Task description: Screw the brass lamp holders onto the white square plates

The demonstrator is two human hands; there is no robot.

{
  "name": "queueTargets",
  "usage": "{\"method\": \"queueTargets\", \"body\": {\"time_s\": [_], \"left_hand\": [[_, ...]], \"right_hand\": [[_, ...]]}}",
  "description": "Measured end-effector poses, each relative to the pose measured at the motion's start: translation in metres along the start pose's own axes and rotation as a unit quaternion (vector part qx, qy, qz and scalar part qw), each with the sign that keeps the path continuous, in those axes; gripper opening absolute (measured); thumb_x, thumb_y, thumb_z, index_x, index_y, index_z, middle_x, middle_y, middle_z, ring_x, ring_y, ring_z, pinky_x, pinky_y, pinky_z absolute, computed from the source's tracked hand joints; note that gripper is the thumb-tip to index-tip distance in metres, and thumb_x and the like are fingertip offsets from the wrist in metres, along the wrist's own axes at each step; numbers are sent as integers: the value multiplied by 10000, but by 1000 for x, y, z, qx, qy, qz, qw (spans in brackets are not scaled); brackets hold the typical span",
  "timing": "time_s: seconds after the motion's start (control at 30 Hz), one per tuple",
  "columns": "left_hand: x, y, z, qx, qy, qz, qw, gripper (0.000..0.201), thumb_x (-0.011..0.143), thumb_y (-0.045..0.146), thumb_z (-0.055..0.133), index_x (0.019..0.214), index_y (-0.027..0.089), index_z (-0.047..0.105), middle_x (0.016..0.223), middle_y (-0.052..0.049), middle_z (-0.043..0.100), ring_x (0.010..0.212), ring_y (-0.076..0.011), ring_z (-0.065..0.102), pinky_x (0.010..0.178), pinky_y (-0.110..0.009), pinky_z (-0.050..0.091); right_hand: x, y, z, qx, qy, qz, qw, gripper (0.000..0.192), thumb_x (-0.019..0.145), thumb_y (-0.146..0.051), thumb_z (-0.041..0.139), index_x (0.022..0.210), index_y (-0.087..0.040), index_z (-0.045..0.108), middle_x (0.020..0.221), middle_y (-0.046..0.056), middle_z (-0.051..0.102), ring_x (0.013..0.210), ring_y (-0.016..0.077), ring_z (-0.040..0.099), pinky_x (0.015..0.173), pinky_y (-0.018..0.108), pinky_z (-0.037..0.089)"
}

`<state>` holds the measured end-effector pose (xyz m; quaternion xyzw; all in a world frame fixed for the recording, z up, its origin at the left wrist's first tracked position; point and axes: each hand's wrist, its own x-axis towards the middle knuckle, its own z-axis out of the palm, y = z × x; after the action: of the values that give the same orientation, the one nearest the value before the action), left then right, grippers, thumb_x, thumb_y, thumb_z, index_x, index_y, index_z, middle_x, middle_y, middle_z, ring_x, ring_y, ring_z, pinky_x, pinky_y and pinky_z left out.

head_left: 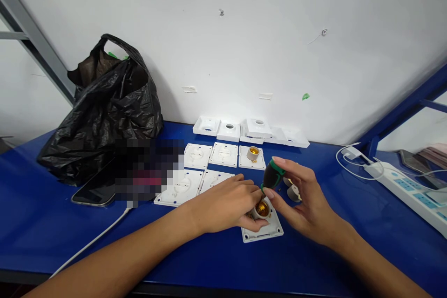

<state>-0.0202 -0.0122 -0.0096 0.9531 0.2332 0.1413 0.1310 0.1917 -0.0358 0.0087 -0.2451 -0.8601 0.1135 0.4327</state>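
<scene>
My right hand (307, 202) grips a short screwdriver (273, 175) by its green and black handle. The screwdriver stands nearly upright, tip down at the far side of a lamp socket (263, 209); its tip is hidden by my fingers. My left hand (230, 202) has its thumb and fingers closed around that socket, which is round and white with a brass-coloured inside. The socket sits on a square white base plate (262, 236) on the blue table. Loose sockets (294, 193) lie just behind my right hand, partly covered by it.
Several white plates (223, 154) lie behind my left hand, one bearing a socket (253, 152). White covers (228, 130) line the wall. A black plastic bag (108, 107) and a phone (96, 191) are at left. A power strip (408, 188) with white cables lies at right.
</scene>
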Motion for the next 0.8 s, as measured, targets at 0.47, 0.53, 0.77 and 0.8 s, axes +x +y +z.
{"method": "queueTargets", "body": {"time_s": [0.47,0.53,0.77,0.8], "left_hand": [[0,0,0,-8,-4,0,1000,356,951,440,778,787,189,585,824,-12,683,804,-211,659,828,-364,475],[0,-1,0,-6,-6,0,1000,365,955,449,772,787,190,578,828,-15,685,805,-212,660,846,-366,476],[0,-1,-1,-4,-11,0,1000,357,959,452,769,808,184,588,843,-19,691,820,-214,665,855,-364,480],[0,-1,-1,-5,-12,-1,1000,358,958,450,770,805,184,586,840,-18,690,818,-214,664,847,-361,480]], "right_hand": [[0,0,1,0,1,3,1000,745,999,-94,601,1623,-360,294,1008,17,655,896,224,690,736,398,651],[0,0,1,0,1,3,1000,747,998,-92,604,1624,-358,295,1015,20,655,898,223,688,736,397,649],[-1,1,1,-2,2,5,1000,742,1002,-104,603,1624,-364,293,1026,18,656,895,221,693,742,397,653],[-1,1,0,-5,2,5,1000,735,1004,-112,602,1623,-363,294,1028,19,657,895,222,696,739,398,657]]}}
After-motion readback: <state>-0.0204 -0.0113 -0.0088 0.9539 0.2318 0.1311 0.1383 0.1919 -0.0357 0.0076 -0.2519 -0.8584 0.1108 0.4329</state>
